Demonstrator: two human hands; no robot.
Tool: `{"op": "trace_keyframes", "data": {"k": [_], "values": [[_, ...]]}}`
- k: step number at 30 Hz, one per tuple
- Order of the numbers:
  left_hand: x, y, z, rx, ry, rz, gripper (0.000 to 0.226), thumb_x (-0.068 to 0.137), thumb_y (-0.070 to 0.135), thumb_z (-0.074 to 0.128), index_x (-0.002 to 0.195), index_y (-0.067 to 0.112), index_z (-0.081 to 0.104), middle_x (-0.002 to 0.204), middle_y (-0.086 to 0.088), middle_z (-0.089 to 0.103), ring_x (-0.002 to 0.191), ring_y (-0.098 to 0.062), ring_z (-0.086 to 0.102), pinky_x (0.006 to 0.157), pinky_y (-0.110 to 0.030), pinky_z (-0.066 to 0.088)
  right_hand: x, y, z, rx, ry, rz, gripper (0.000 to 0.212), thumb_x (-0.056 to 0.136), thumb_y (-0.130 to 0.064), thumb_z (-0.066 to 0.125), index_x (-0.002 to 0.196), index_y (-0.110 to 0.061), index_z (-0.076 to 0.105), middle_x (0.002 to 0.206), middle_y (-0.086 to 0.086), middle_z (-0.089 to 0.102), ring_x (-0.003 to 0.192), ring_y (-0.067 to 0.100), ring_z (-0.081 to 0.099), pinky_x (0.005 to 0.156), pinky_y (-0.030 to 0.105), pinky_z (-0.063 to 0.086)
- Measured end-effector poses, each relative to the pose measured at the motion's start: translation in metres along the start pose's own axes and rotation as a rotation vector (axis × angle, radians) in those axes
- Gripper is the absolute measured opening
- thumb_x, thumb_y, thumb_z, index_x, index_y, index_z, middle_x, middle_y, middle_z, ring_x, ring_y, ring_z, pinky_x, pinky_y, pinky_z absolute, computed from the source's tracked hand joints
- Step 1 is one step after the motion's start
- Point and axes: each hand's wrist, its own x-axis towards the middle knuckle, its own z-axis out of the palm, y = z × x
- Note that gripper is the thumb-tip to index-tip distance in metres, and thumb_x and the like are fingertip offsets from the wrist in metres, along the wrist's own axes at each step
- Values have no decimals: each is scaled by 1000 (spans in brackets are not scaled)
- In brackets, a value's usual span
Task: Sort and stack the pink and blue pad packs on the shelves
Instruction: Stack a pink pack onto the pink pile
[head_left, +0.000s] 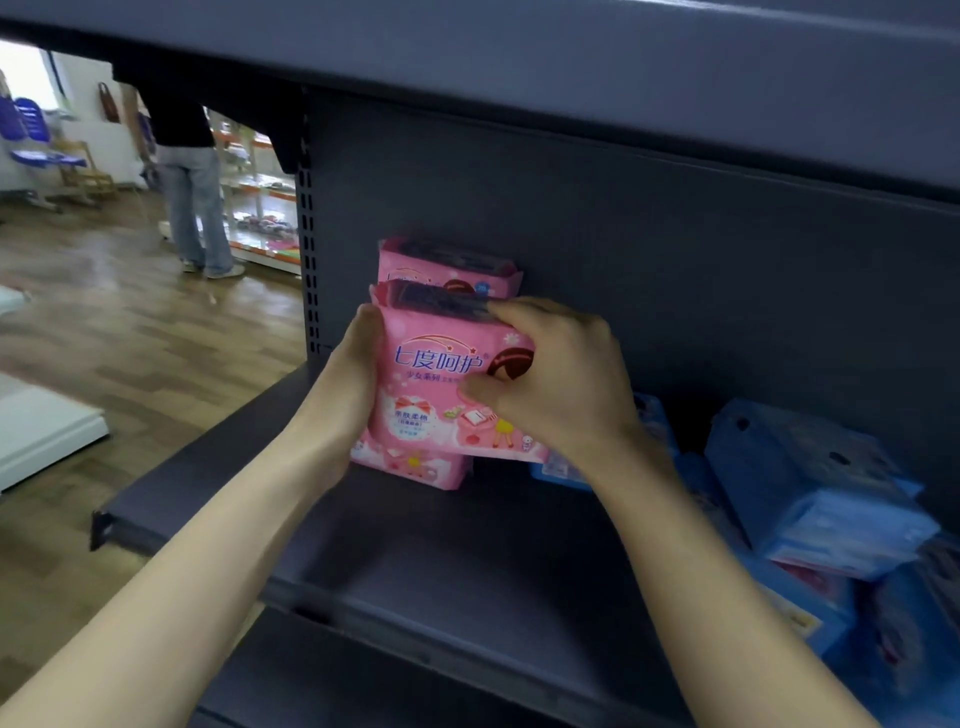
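Left hand (358, 374): cups pink pack (436, 364) at its left edge, steadying it.
Right hand (561, 384): pinches its top, squaring it against rear pack (447, 262).

Front pink pack (441, 364): left edge covered by left hand (353, 374), right side by right hand (561, 384). Rear pink pack (447, 265): only top strip shows. Blue packs (831, 493), lower right of frame: blurred, print unreadable, cut by right edge. Person (195, 208), upper left: above the chest hidden by upper shelf (519, 52).
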Motion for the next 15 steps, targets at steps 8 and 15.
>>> {"op": "trace_keyframes", "data": {"k": [8,15], "values": [[52,-8,-22,-59,-145,19,51,102,36,12,79,23,57,54,13,66,52,4,63,43,-9,44,33,-8,33,-53,60,67,54,65,-30,81,112,-11,65,110,5,66,98,23,62,82,39,52],[85,-23,-36,-196,-198,-29,50,101,36,19,76,22,60,58,6,69,55,-3,66,46,-14,48,52,-15,58,-148,51,99,55,68,-35,78,116,-13,62,116,3,62,106,23,58,84,39,51]]}}
